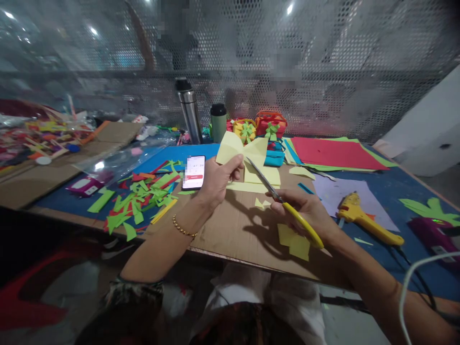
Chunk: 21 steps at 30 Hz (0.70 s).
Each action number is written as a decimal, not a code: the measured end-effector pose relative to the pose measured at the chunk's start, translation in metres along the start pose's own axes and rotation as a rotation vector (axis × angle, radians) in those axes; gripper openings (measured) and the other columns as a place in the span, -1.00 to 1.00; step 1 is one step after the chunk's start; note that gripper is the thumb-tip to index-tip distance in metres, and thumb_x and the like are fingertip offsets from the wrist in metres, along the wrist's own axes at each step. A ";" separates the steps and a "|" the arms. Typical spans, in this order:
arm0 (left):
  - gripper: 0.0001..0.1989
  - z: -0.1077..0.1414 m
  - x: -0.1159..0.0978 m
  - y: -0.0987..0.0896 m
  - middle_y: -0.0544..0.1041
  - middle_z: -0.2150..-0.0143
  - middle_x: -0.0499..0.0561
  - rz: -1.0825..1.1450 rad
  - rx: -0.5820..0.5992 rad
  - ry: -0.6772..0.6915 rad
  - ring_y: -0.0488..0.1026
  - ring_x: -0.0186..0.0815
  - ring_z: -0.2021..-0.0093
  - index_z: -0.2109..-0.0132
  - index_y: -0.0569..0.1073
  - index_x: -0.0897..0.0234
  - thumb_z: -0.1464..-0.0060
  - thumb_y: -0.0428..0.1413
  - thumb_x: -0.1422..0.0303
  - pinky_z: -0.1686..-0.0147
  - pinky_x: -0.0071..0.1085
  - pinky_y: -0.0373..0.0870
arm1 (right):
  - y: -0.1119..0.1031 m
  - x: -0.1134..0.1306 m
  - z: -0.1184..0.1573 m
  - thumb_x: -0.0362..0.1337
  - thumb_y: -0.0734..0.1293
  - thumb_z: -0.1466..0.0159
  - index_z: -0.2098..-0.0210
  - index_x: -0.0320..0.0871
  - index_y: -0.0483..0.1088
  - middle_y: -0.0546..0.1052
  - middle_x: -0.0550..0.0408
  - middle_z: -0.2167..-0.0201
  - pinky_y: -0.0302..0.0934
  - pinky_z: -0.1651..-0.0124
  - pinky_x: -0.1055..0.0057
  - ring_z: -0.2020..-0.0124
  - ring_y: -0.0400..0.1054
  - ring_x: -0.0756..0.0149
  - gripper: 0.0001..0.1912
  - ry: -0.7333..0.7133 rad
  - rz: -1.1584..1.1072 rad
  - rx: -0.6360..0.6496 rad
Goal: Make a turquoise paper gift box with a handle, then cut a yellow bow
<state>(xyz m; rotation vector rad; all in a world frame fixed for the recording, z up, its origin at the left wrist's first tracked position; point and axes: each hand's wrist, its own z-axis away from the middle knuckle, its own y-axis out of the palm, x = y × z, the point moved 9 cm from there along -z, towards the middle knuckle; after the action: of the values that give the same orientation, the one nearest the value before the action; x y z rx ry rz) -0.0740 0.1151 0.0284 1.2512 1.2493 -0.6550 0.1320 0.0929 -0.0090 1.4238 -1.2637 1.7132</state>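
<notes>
My left hand [223, 177] pinches a folded sheet of pale yellow paper [232, 147], its two halves spread like wings above the cardboard. In my right hand [300, 209] is a pair of scissors [304, 225] with yellow handles, fingers through the loops. The blades point up and left, their tip beside the paper's lower middle. Whether the tip touches the paper I cannot tell. More pale yellow paper [264, 176] lies just behind my hands. Small yellow offcuts [295, 241] rest on the cardboard [230, 230] below the scissors.
Green and red paper strips [143, 196] are heaped at left beside a lit phone [193, 172]. A yellow glue gun [370, 220] lies at right on a lilac sheet. Behind stand a steel flask [190, 112], a green bottle [218, 123], small paper boxes [271, 127] and stacked red paper [334, 153].
</notes>
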 end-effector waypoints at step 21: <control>-0.81 -0.002 0.004 0.008 0.54 0.55 -0.06 -0.018 0.119 0.039 0.33 -0.53 0.67 0.47 0.51 0.33 -0.08 0.30 0.43 0.63 -0.53 0.22 | -0.001 0.001 -0.001 0.13 0.57 -0.04 0.16 -0.24 0.65 0.29 0.28 0.64 -0.08 0.75 0.54 0.74 0.04 0.56 -0.41 -0.038 0.005 -0.033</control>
<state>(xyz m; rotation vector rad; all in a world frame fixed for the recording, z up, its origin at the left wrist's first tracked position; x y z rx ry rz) -0.0664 0.1201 0.0276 1.3576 1.2698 -0.7294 0.1326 0.0939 -0.0076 1.4412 -1.3115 1.6680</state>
